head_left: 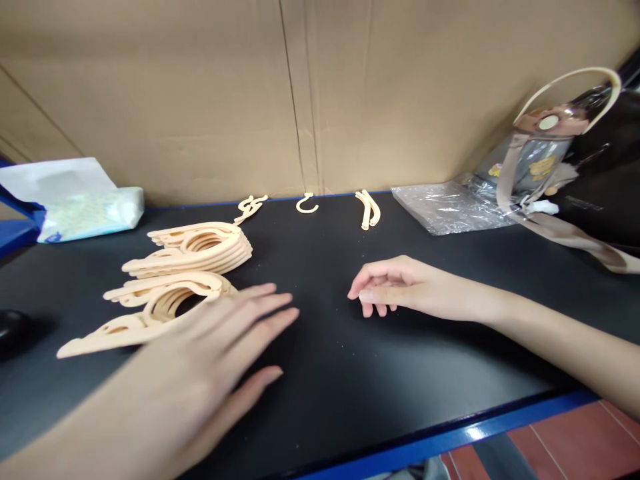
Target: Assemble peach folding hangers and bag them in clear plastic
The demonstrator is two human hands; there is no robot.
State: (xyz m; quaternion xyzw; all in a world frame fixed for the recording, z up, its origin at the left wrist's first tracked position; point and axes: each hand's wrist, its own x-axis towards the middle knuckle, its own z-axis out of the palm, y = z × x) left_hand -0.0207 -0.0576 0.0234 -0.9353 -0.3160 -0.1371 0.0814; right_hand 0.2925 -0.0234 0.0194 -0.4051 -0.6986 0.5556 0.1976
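My left hand point(215, 353) is open, palm down, its fingers spread over the right end of the nearer stack of cream folding hangers point(125, 330). It hides part of that stack; I cannot tell whether it touches it. Farther back lies another stack of the same hangers point(200, 250). My right hand point(395, 287) hovers over the black tabletop point(320, 373), fingers loosely curled and thumb apart from the index finger, with nothing visible in it. Toward the back edge are a loose cream hook point(307, 204), a pair of cream hanger arms point(368, 209) and a small cluster of cream hanger parts point(249, 208).
A tissue pack point(93, 207) lies at the back left and a black rounded object point(14, 333) at the left edge. On the right are a clear plastic bag point(445, 207), a strapped water bottle point(543, 157) and a black bag point(607, 173). A cardboard wall point(210, 100) stands behind.
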